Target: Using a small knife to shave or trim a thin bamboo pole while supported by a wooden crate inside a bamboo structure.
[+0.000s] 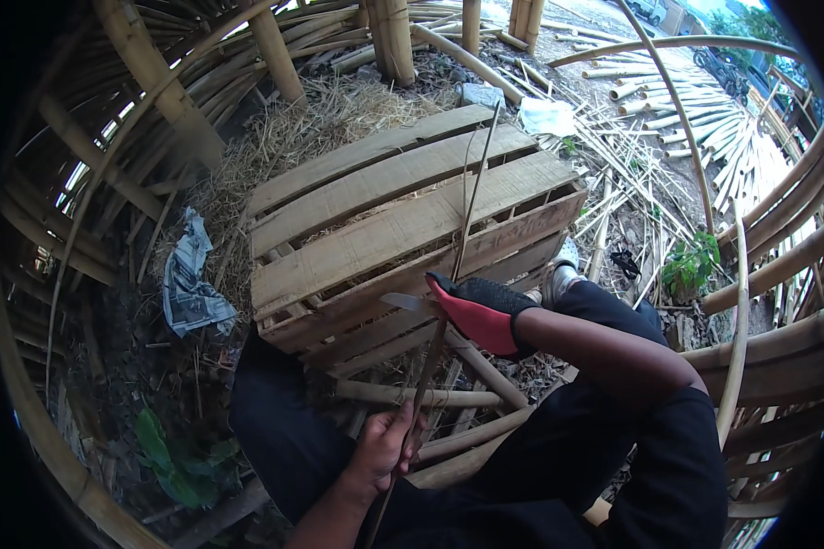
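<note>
A long, thin bamboo strip [421, 389] runs from my lap up past the crate's front edge. Low in the middle, my bare left hand [386, 448] is closed around its lower part, thumb on top. My right hand [481, 316], in a red and black glove, is closed higher up where the strip passes. From that glove a knife blade [407, 303] sticks out to the left, across the strip; its handle is hidden in the hand. The strip's upper end [482, 165], with a thinner split piece beside it, leans over a slatted wooden crate [375, 220] in front of me.
Straw [339, 114] lies behind the crate, and crumpled newspaper [192, 279] to its left. Cut bamboo poles [677, 110] are stacked at the far right. Bamboo posts [389, 41] stand at the back. Bamboo pieces [467, 444] lie between my legs, and curved poles [740, 320] rise at the right.
</note>
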`<state>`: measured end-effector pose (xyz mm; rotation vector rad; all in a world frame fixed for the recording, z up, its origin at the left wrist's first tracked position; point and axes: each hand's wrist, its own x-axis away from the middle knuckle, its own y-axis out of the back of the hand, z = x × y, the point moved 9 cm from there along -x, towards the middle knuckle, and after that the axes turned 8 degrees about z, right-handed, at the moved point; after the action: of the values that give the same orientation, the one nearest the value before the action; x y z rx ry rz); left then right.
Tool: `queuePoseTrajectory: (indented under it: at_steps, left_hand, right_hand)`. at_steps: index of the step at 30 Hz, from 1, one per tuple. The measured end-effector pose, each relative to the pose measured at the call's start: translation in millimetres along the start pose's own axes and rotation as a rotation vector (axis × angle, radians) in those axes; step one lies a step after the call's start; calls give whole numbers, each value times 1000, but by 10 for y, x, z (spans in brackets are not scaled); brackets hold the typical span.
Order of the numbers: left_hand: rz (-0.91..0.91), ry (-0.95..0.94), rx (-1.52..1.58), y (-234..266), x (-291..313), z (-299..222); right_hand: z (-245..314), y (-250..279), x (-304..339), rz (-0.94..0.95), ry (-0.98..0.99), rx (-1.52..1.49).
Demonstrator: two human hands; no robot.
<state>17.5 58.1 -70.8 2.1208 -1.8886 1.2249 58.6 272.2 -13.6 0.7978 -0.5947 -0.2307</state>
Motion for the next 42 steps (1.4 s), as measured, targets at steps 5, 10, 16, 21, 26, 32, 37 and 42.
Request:
queuePoseTrajectory:
  at_steps: [5,10,16,21,26,32,37,42]
  left_hand:
    - [12,9,30,2,10,3]
    - [10,8,36,-19,-3,-19]
    - [-35,-1,53,10,-13,-20]
    - [-56,-11,34,45,13,-40]
    - [-84,-23,-38,67,19,-55]
    - [-55,-38,-11,58,34,-64]
    - [-32,-44,-12,46,27,-78]
    - [-38,-44,-47,17,20,-96]
  right_hand:
    - [-16,-399,67,292,-267,-1096]
    - [-74,-154,79,171,-137,-592]
    - [269,174,199,-135,-35,363]
    - [402,63,235,-71,1,295]
    - [219,-225,100,111,73,-53]
    - [308,-467,93,509,42,-769]
    - [231,-523,122,620,-191,-1029]
    - [116,-484,-81,396,103,-987]
